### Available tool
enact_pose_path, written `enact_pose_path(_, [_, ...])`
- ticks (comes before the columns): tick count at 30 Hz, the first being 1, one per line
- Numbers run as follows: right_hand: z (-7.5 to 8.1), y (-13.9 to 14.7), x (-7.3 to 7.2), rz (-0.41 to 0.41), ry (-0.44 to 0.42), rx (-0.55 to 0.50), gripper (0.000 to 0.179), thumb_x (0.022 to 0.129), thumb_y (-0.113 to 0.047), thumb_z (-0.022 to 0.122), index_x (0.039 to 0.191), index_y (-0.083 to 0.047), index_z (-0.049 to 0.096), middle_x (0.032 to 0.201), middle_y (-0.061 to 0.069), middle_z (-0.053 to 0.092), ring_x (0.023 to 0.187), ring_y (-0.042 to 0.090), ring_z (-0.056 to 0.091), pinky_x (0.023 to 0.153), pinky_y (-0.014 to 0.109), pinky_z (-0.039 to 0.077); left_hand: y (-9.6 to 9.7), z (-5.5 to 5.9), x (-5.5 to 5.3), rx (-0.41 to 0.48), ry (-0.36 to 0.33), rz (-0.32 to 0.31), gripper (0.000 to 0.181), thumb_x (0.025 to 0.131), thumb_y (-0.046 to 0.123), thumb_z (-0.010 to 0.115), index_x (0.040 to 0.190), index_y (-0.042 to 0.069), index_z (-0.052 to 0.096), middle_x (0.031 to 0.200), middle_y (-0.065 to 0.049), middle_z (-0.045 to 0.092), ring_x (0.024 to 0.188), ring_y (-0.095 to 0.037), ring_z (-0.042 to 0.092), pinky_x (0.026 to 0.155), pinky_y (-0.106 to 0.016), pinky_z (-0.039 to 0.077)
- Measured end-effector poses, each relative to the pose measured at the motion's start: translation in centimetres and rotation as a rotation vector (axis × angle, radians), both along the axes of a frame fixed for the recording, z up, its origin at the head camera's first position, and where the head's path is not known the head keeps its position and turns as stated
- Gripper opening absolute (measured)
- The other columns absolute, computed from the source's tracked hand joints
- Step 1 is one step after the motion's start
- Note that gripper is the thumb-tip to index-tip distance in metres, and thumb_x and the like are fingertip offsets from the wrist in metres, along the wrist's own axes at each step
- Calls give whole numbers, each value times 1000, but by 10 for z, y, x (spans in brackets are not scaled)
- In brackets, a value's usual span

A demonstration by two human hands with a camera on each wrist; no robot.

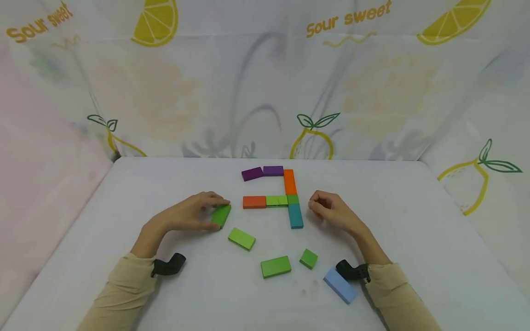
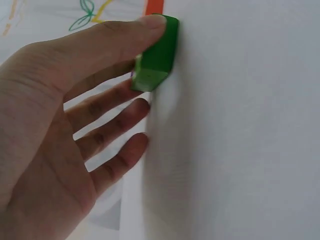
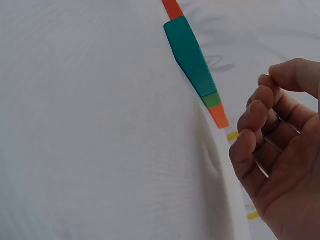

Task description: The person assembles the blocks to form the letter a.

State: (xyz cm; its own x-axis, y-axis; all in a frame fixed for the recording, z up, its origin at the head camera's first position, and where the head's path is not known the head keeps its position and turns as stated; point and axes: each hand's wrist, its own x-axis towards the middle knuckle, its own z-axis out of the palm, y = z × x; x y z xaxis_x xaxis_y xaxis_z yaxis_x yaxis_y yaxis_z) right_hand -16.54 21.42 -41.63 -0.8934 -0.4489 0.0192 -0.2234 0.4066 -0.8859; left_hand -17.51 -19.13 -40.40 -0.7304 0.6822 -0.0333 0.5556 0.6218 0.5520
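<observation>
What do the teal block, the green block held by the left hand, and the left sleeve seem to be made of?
Teal block: probably painted wood, possibly plastic; smooth, evenly coloured, softly rounded corners.
Held green block: likely the same; smooth coloured faces, though no grain is visible.
Left sleeve: matte cloth, probably woven, shown by its soft creases.

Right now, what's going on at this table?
A person's left grip pinches a green block just left of a multicoloured block layout on the white table. The right grip holds nothing, fingers loosely curled, to the right of that layout. Nearer the person lie two other rectangular green blocks, a small green block and a light blue block, which lies by the right wrist.
</observation>
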Motion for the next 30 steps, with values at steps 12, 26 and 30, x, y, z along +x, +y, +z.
enact_pose_path(12, [25,-12,14,6,32,91,21,95,-21,56,95,-1,58,73,6,52,68,24,53,62,25,47,8,-17,-7,135,57,7,55,75,32,80,125,20,59,121,7,60,105,-13,51,92,-36,45])
enact_pose_path(26, [35,-58,32,18,97,182,13,94,-23,58,91,-11,62,78,4,60,72,15,52,63,22,43,12,-40,-2,299,168,25,45,79,31,76,121,21,62,121,7,63,101,-10,51,87,-29,42])
enact_pose_path(30, [35,-73,39,43,92,219,10,94,-25,58,91,-15,61,78,-2,59,73,12,53,64,22,45,12,-43,-2,345,185,7,41,82,24,74,120,18,62,122,3,63,103,-13,53,88,-30,41])
